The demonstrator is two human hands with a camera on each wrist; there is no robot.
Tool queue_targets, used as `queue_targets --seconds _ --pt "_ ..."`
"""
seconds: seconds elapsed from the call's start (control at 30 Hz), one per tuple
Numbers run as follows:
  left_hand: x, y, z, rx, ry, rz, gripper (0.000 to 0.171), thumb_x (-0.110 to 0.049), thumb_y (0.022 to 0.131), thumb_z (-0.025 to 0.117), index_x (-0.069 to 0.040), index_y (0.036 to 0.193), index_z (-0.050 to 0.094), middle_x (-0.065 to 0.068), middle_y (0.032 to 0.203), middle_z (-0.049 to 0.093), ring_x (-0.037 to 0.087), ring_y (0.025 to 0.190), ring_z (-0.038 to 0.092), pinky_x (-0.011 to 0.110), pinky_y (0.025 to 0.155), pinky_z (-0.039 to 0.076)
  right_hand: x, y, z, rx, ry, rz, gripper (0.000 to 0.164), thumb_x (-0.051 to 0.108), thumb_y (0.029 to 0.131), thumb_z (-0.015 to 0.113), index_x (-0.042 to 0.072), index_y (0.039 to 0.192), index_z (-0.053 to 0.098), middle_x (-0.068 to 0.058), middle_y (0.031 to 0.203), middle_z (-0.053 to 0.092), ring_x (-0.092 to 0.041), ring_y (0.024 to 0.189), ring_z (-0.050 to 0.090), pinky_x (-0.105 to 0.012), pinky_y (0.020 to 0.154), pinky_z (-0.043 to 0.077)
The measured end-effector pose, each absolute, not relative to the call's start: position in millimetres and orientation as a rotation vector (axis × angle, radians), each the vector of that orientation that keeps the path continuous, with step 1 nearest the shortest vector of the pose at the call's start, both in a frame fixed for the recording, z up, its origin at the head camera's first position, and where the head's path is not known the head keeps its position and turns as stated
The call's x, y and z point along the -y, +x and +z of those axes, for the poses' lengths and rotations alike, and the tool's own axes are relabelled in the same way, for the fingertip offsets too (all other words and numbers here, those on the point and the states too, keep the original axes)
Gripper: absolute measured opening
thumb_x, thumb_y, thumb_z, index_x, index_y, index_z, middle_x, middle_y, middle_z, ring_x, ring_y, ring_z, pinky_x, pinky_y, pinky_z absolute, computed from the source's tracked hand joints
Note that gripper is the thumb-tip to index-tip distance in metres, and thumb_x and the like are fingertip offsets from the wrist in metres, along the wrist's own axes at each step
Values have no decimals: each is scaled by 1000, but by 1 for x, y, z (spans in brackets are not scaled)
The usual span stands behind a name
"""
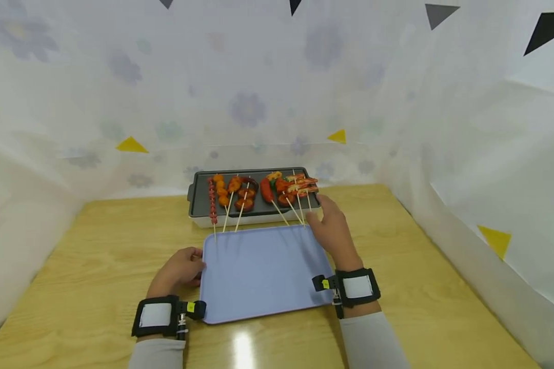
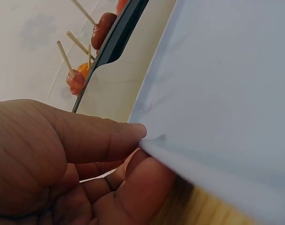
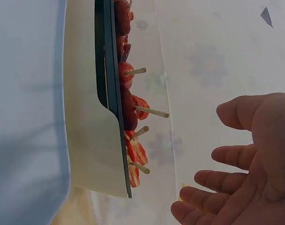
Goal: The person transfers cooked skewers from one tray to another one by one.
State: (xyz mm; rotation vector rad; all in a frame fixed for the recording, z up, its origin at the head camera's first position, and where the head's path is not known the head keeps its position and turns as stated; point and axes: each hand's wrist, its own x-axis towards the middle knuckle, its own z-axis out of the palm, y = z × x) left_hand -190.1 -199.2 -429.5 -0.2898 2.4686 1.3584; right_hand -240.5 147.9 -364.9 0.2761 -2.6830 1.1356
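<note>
Wooden table [image 1: 92, 241] seen beneath hands. Tray [image 1: 263, 274] pinched by left hand [image 1: 181, 267]; right hand [image 1: 333, 230] held empty, fingers spread, beside grill [image 1: 199, 196]. Overhanging skewers [image 1: 213, 202] could be dislodged by tray lift.

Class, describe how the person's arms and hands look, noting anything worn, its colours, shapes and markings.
The left hand and right hand wear no gloves. Each wrist has a black wristband with a rectangular white panel. Beside it sits a small black mount bearing a yellow mark, with a short silvery connector. The sleeves are pale grey.
</note>
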Motion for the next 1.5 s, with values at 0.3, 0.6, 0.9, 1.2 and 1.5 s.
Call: queue_targets --seconds 0.3,0.6,0.9,1.2,1.5 --pt "193 -183 -433 -2467 -281 1384 38 -3 95 55 8 131 50 18 100 58 26 81 60 33 64 55 -154 -254 -378 2749 346 919 54 21 100 56 -10 142 43 -29 153 30 -47 134 38 -59 105 36" --pt "199 -188 -429 -2475 -324 1369 40 -4 95 55 7 133 48 19 102 58 26 82 60 33 64 55 -152 -284 -377 2836 364 811 21 5 97 54 -8 109 64 -21 85 60 -29 71 56 -41 66 46" --pt "199 -186 -427 -2459 -316 1381 41 -4 95 55 8 133 48 20 103 57 27 84 60 33 65 55 -161 -302 -375 3037 240 1128 36 7 97 52 -6 130 56 -19 101 66 -24 77 65 -36 67 54" --pt "200 -183 -429 -2448 -327 1399 39 -2 95 55 9 131 47 21 104 57 29 86 60 34 65 55 -169 -310 -364 3114 227 1493 11 11 100 49 0 96 48 -5 70 42 -15 54 38 -32 55 38" --pt "197 -186 -430 -2448 -324 1395 38 -2 95 54 9 130 47 19 100 58 26 81 61 34 64 55 -177 -318 -352 3167 260 1626 12 7 99 43 7 89 37 -9 83 40 -18 64 40 -33 61 36"
